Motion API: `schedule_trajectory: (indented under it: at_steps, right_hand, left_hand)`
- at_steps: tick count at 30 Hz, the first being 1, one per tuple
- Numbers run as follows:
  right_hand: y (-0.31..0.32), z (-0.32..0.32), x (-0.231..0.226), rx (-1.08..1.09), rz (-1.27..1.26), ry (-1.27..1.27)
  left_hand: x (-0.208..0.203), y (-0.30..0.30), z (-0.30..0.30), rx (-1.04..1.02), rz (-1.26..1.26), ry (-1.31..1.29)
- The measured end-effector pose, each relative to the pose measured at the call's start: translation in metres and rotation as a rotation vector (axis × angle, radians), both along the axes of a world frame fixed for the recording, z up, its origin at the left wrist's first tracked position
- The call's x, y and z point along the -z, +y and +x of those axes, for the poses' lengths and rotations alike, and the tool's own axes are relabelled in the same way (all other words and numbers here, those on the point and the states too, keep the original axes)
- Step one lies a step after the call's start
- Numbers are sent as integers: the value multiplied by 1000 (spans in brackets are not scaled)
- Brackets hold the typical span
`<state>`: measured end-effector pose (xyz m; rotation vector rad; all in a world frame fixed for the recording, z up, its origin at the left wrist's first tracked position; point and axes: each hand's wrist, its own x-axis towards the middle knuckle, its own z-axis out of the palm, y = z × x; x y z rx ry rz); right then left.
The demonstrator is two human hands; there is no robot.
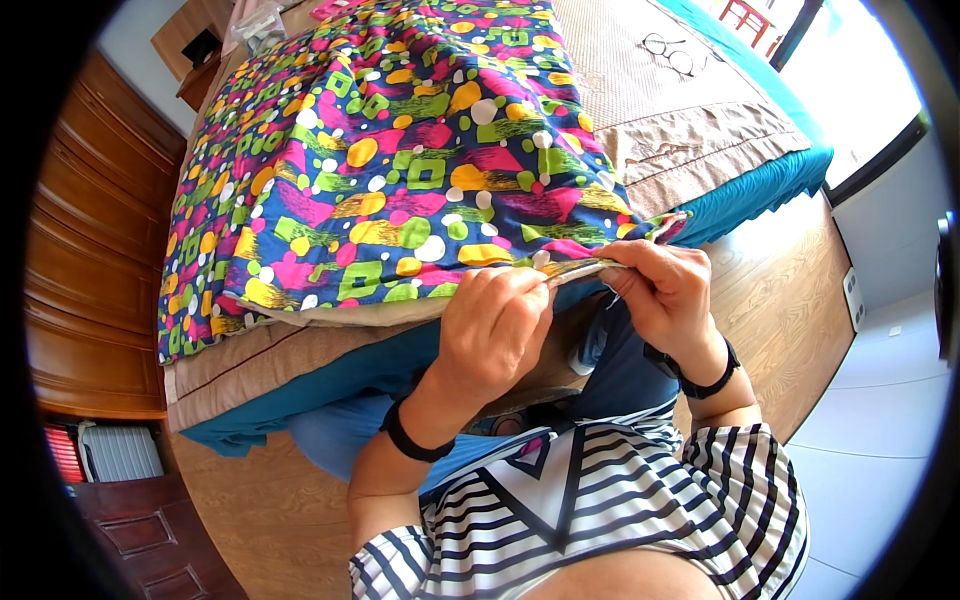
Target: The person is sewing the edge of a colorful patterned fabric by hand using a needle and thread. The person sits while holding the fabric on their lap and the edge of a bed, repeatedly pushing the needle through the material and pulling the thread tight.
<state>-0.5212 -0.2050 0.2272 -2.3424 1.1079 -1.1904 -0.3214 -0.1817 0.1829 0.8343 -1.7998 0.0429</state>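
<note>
A duvet cover printed with bright blobs in pink, yellow, green and white on navy lies spread over the bed. Its near edge lifts over the bed's front side, where a pale layer shows beneath the print. My left hand is closed on this edge, thumb and fingers pinched together. A little to the right, my right hand pinches the same edge between thumb and fingers, with a short stretch of folded hem between the two hands. A corner of the cover sticks out beyond my right hand.
A beige mat over a teal bedsheet covers the bed; eyeglasses lie on it at the far right. Wooden cabinets stand along the left. Below is a wood floor, and my knees are against the bed's front.
</note>
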Motion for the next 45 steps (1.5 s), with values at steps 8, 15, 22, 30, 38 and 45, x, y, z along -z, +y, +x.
schedule_trajectory:
  at_steps: [8,15,22,30,38,45]
  right_hand:
    - [0,0,3,16,94,-17]
    - [-2,1,1,44,407,-142]
    - [-6,1,7,38,413,-166]
    - [-2,8,9,54,-34,-32]
    - [-1,6,8,47,-67,12]
    - [-1,6,8,41,-64,-5]
  left_hand:
    - [-19,6,-4,-238,276,-253]
    - [0,-13,-5,-57,170,-75]
    - [8,-26,7,178,277,22]
    - [10,-15,0,-80,-132,-125]
    - [-1,-10,-4,-71,65,19]
    - [-9,-5,-2,-81,153,55]
